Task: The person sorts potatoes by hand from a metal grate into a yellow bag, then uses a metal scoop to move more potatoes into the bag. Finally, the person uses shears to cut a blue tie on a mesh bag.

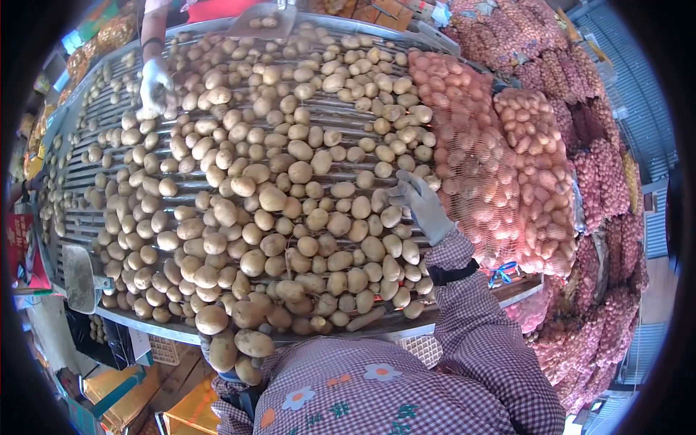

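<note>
Hand-sorting stage, by the look of it: potatoes [272,199] spread thick over a slatted metal sorting table [156,330], most of them mid-table and toward the near rim. Right hand [423,206], gloved, hovers low or rests at the right side of the spread, fingers slightly apart, nothing seen clamped; can't tell if the fingertips touch the nearest potatoes. Left hand hidden behind a potato cluster [222,353] at the near rim; only the left sleeve [233,415] shows below, so can't tell whether it grips that cluster or just sits under it. Next move, as judged: right fingers close on one potato or a few, picked out without dragging neighbours; left side calls for steadiness, since those potatoes sit out past the rim and could drop.

Edges: near rim runs just in front of the body. Red mesh sack [475,159], full, lies along the table's right end, near the right hand, limiting reach that way; second mesh sack [536,174] beyond it. Metal plate [78,278] at near left corner. Co-worker's hand [156,85], gloved, at the far left, well apart. Free room: small bare-slat gaps left of the right hand, thinner cover toward the left end.
</note>
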Tool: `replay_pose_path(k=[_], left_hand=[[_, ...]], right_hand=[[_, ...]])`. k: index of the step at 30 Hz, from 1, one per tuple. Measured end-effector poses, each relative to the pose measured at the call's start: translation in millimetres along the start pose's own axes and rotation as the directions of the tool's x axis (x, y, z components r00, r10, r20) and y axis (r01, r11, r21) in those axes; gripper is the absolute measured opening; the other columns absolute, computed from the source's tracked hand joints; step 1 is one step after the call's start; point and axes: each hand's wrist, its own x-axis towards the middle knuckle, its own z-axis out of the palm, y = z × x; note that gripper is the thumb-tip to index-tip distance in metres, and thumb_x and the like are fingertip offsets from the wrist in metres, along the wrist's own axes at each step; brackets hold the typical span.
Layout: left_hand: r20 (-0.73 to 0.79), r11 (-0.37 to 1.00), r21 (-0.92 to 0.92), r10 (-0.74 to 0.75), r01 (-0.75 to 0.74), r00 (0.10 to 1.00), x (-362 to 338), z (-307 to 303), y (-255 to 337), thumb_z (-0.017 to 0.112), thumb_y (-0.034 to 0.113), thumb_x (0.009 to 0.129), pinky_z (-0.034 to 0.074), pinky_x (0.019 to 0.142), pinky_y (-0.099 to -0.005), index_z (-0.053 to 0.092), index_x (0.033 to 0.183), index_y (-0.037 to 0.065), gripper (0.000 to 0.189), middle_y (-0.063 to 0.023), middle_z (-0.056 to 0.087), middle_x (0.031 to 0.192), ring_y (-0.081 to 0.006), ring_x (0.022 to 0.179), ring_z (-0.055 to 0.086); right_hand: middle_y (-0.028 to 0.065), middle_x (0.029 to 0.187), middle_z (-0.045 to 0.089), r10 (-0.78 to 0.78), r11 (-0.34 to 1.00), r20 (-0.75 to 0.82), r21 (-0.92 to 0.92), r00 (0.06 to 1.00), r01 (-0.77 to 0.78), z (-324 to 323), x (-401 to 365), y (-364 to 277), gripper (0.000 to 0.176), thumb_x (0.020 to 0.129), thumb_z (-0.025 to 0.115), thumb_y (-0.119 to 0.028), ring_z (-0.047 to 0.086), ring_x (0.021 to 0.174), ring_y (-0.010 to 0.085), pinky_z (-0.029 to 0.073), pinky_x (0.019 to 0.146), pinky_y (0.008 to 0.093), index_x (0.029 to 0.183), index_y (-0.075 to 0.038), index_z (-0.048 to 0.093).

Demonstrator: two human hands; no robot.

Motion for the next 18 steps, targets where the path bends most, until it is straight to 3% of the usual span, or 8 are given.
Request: replay_pose_path(k=[2,4,6,9,14,16,17,18], left_hand=[[0.027,1.0,-0.011,0.0,0.0,1.0,10,-1,4,0.045,0.01,0.107,0.061,0.079,-0.0354,0.042,0.148,0.006,0.041,-0.028,0.058,0.134,-0.0297,0.101,0.072],[0.048,1.0,-0.021,-0.003,0.004,0.999,17,1,4,0.045,0.01,0.107,0.061,0.079,-0.0355,0.042,0.148,0.006,0.041,-0.0279,0.058,0.134,-0.0297,0.101,0.072],[0.062,1.0,-0.03,-0.005,0.007,0.998,16,1,5,0.045,0.01,0.107,0.061,0.079,-0.0355,0.042,0.148,0.006,0.041,-0.0278,0.058,0.134,-0.0297,0.101,0.072],[0.084,0.999,-0.037,-0.005,0.008,0.996,22,8,5,0.045,0.01,0.107,0.062,0.079,-0.0355,0.042,0.148,0.006,0.041,-0.0276,0.058,0.134,-0.0296,0.101,0.072],[0.142,0.999,-0.052,0.023,-0.016,0.99,19,15,10,0.045,0.01,0.107,0.062,0.078,-0.0356,0.042,0.148,0.006,0.041,-0.0274,0.058,0.134,-0.0296,0.101,0.072],[0.16,0.997,-0.065,0.049,-0.039,0.986,23,19,12,0.045,0.01,0.107,0.062,0.078,-0.0356,0.042,0.148,0.006,0.041,-0.0273,0.058,0.134,-0.0296,0.101,0.072],[0.164,0.996,-0.074,0.063,-0.051,0.984,20,19,13,0.045,0.01,0.107,0.062,0.078,-0.0356,0.042,0.148,0.006,0.041,-0.0273,0.058,0.134,-0.0296,0.101,0.072],[0.168,0.995,-0.083,0.073,-0.06,0.983,12,16,15,0.045,0.009,0.107,0.062,0.078,-0.0356,0.042,0.148,0.006,0.041,-0.0272,0.058,0.134,-0.0296,0.101,0.072]], right_hand=[[0.0133,0.123,0.066,0.021,0.999,-0.055,0.051,0.998,-0.018,4,-11,-16,0.039,0.106,0.046,-0.016,0.066,0.11,0.0202,0.054,0.092,0.0304,0.141,0.002,0.05],[0.0208,0.123,0.067,-0.215,0.912,-0.134,-0.383,0.967,0.149,0,-3,12,0.04,0.101,0.049,-0.012,0.064,0.117,0.0337,0.052,0.097,0.0383,0.14,-0.001,0.052],[0.0232,0.128,0.064,-0.313,0.856,-0.142,-0.471,0.939,0.214,-2,5,39,0.045,0.099,0.054,-0.019,0.062,0.12,0.037,0.05,0.102,0.0402,0.14,-0.002,0.052],[0.0175,0.141,0.057,-0.151,0.571,0.146,-0.794,0.978,0.207,24,-6,19,0.066,0.091,0.062,-0.038,0.053,0.131,0.0358,0.042,0.11,0.046,0.147,-0.008,0.045],[0.02,0.144,0.053,-0.069,0.58,0.059,-0.81,0.996,0.088,39,-3,-1,0.068,0.089,0.064,-0.034,0.051,0.134,0.0338,0.041,0.112,0.0438,0.148,-0.008,0.044],[0.0195,0.14,0.055,-0.186,0.816,0.021,-0.554,0.982,0.166,39,-6,-2,0.066,0.089,0.067,-0.029,0.054,0.131,0.0322,0.043,0.11,0.0402,0.146,-0.004,0.044],[0.017,0.137,0.056,-0.238,0.935,0.032,-0.262,0.971,0.238,41,-10,-1,0.061,0.092,0.069,-0.029,0.057,0.127,0.0309,0.047,0.109,0.0399,0.144,-0.003,0.047],[0.017,0.137,0.056,-0.243,0.933,0.037,-0.265,0.969,0.244,46,-17,-6,0.061,0.092,0.069,-0.029,0.057,0.127,0.0309,0.047,0.109,0.0399,0.144,-0.003,0.047]])
